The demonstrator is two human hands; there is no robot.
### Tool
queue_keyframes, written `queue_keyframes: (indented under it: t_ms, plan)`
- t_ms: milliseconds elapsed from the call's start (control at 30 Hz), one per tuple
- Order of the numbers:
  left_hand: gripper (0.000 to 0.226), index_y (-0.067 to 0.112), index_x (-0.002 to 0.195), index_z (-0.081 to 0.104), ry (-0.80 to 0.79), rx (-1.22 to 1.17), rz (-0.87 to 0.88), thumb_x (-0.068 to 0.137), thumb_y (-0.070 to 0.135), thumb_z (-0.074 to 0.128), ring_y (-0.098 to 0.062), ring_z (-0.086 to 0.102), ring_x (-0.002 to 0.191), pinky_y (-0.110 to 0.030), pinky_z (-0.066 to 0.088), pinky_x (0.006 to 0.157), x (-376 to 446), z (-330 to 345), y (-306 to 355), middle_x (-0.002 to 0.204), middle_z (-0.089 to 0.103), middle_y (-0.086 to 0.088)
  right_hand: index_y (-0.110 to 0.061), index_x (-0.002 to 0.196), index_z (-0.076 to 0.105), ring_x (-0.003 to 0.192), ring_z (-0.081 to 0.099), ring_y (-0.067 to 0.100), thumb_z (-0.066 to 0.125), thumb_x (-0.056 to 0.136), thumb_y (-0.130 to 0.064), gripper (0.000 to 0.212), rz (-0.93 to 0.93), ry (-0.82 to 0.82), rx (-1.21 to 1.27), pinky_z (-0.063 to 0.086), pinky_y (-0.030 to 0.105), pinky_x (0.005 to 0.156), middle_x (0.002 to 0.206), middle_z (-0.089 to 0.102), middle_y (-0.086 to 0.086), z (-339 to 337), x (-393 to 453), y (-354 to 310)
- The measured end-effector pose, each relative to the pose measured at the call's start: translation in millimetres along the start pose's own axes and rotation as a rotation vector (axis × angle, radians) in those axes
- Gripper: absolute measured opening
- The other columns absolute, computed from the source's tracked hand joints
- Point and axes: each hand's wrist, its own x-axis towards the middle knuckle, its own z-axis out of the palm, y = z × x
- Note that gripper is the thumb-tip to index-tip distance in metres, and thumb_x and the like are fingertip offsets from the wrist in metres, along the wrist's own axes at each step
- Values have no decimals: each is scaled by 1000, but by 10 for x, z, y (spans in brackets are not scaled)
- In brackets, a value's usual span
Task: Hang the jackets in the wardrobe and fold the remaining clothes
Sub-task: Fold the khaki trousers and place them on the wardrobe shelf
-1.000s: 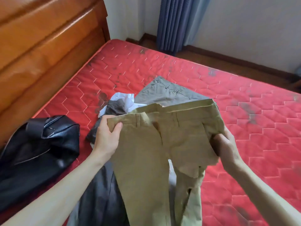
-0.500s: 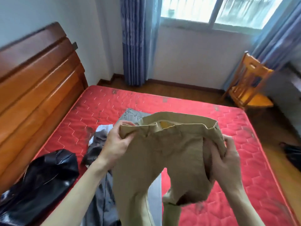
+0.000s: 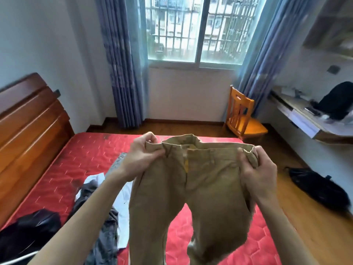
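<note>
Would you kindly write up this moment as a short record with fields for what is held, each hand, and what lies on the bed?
held item: khaki trousers, lifted above the bed, waistband up, legs hanging
left hand: grips the waistband's left end
right hand: grips the waistband's right end
bed: red mattress
on bed, left: black jacket
on bed, beside left arm: grey garment over white garment
floor, right: dark bag
folding: not yet begun
</note>
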Motion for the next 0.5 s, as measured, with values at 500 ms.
queue_keyframes:
  t_ms: [500]
  plan:
    - [24, 14, 84, 56, 258, -72, 162, 87, 11, 80, -16, 53, 66, -35, 47, 62, 370, 2160, 1550, 70, 57, -4, -19, 89, 46, 60, 57, 23, 62, 102, -28, 22, -239, 234, -116, 41, 32, 56, 69, 60, 0, -1385, 1113, 12]
